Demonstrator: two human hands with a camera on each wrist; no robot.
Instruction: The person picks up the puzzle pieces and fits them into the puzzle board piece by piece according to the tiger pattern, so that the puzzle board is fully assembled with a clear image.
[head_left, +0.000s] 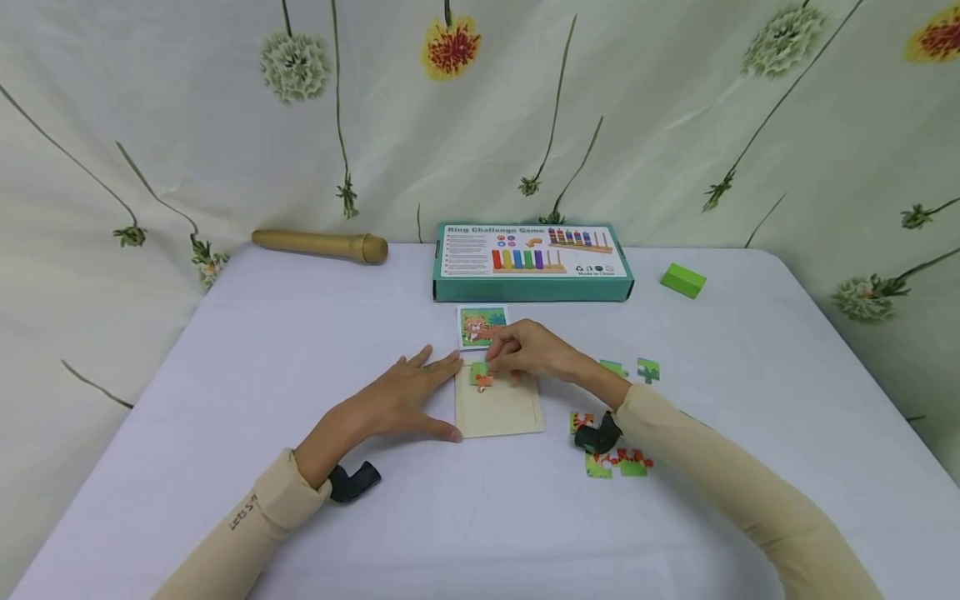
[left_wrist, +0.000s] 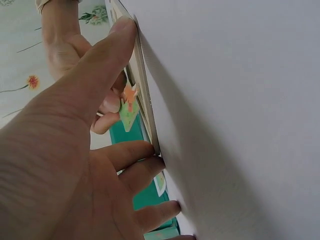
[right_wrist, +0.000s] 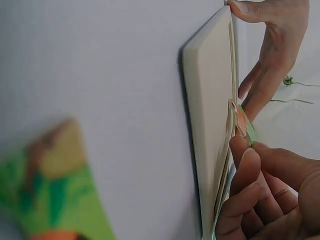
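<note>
A pale wooden puzzle board (head_left: 498,415) lies flat in the middle of the white table. My right hand (head_left: 534,348) pinches a green and orange jigsaw piece (head_left: 478,377) between thumb and finger. In the right wrist view that piece (right_wrist: 243,123) is tilted over the board's surface. My left hand (head_left: 401,396) lies at the board's left side, fingers spread and straight; thumb and fingertips touch its edge, as the left wrist view shows. Just behind the board is a card with a tiger picture (head_left: 474,323), partly covered by my right hand.
Loose jigsaw pieces lie right of the board: one (head_left: 648,370) farther back, several (head_left: 633,468) nearer, some partly hidden by my right arm. Behind stand a green Ring Challenge Game box (head_left: 532,289), a tan microphone-shaped stick (head_left: 311,243) and a bright green block (head_left: 683,280).
</note>
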